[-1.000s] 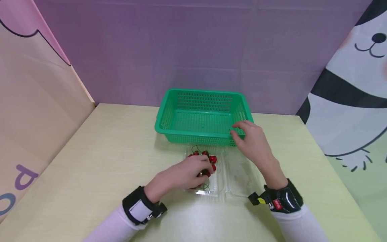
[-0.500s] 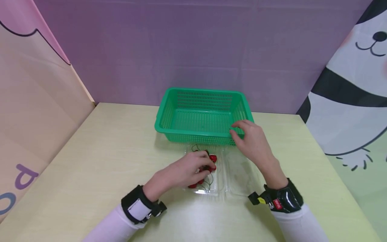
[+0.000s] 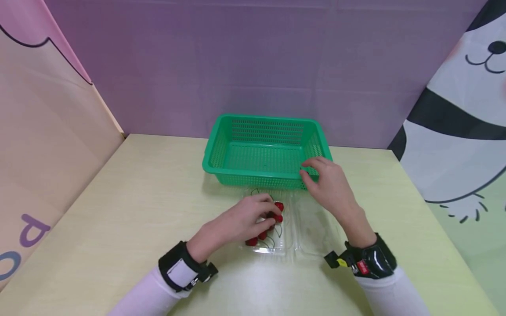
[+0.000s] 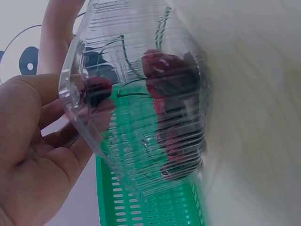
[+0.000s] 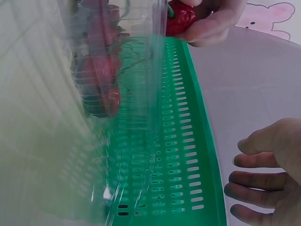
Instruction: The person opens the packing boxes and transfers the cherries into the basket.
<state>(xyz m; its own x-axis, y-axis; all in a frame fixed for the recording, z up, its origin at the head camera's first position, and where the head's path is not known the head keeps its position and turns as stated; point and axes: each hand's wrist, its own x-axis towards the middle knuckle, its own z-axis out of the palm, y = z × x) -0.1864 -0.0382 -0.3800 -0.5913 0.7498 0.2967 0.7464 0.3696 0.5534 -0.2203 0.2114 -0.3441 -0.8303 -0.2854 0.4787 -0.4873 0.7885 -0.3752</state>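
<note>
My left hand (image 3: 239, 221) reaches over a clear plastic box of cherries and pinches a red cherry (image 5: 181, 20) between thumb and fingers. That cherry has a green stem and sits at the box's rim level in the right wrist view. Other cherries (image 4: 171, 75) lie on the bottom of the clear box (image 3: 285, 239), several with long green stems; my hand hides part of them in the head view. Loosely bent, with thumb and fingers apart and nothing between them, my right hand (image 3: 334, 184) hovers at the front right corner of the green basket (image 3: 253, 174).
The box's clear lid (image 3: 316, 230) lies folded open to the right on the pale table (image 3: 150, 197). Behind the box stands the perforated basket, close to a purple backdrop (image 3: 253, 57). Printed panels flank the table on both sides.
My left hand has shifted a little away from me over the box, uncovering cherries near its front edge. The fingers have come round a cherry. The right hand stays in place.
</note>
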